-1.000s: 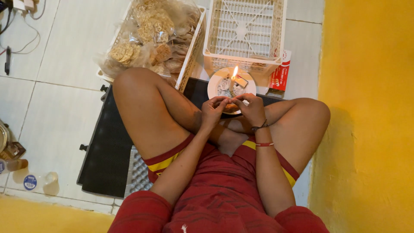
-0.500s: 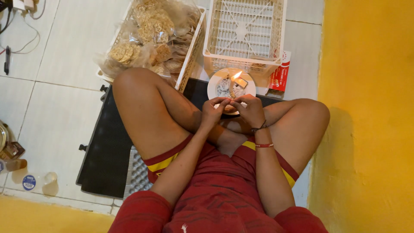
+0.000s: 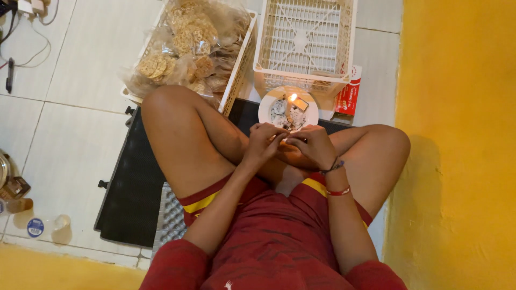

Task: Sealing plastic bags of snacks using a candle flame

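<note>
Packet [image 3: 283, 142], small and mostly hidden, sits pinched between both hands just on the near side of the white plate [image 3: 267, 111]. Left hand [image 3: 262, 144] and right hand [image 3: 312, 146] meet fingertip to fingertip, each closed on the packet's edge above the crossed legs. On the plate a short candle [image 3: 291, 105] burns beside grey scraps. Beyond the plate stands an empty white basket [image 3: 305, 40]; to the left of the plate, a second basket holds bagged crackers [image 3: 180, 45]; to its right lies a red box [image 3: 349, 96]. Risk, as a judgement: the flame is close to the fingers, so plastic brought too near could scorch, drip or burn skin, and a knee could tip the plate.
</note>
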